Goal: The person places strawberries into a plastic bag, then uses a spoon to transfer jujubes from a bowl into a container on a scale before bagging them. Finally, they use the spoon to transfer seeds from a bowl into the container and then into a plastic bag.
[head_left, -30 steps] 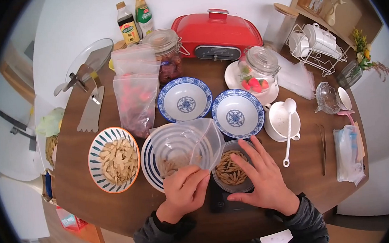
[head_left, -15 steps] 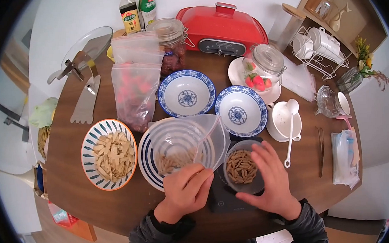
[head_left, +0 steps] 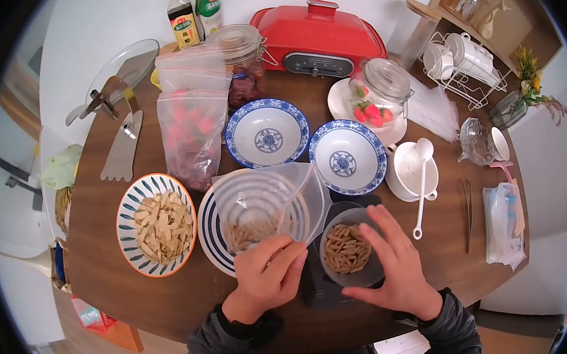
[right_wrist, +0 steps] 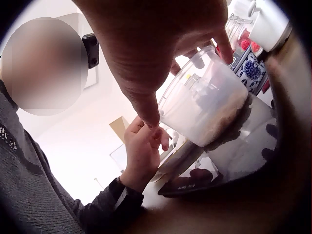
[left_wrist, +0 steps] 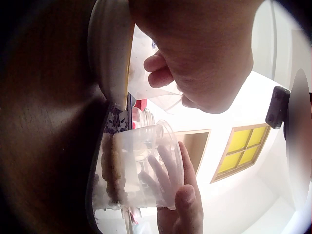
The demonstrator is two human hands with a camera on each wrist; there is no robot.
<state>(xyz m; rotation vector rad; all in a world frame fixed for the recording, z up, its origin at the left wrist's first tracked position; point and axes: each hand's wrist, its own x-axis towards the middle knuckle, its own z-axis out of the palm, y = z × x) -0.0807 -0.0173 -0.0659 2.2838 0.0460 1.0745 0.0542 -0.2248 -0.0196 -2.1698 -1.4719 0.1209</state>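
Observation:
My left hand (head_left: 268, 271) pinches the edge of a clear zip bag (head_left: 252, 192) with some light brown pieces in its bottom. The bag lies over a blue-ringed plate (head_left: 210, 238). My right hand (head_left: 398, 271) holds a clear plastic tub (right_wrist: 195, 92) near its rim, thumb on the near side and fingers along the far side. Finger-shaped brown pieces (head_left: 346, 248) form a low layer inside it. Under the tub is a black flat kitchen scale (head_left: 318, 294). In the left wrist view, the right fingers show through the tub's wall.
Left of the plate stands a bowl of pale strips (head_left: 163, 225). Two blue-patterned bowls (head_left: 267, 135) (head_left: 348, 157) stand behind. A white pot (head_left: 412, 174) with a spoon across it, tweezers (head_left: 468, 216) and a plastic packet (head_left: 502, 224) lie right. A red electric cooker (head_left: 316, 40) stands at the back.
My right hand has come down from over the tub to grip its side, and the tub has shifted slightly right. My left hand keeps its pinch on the bag.

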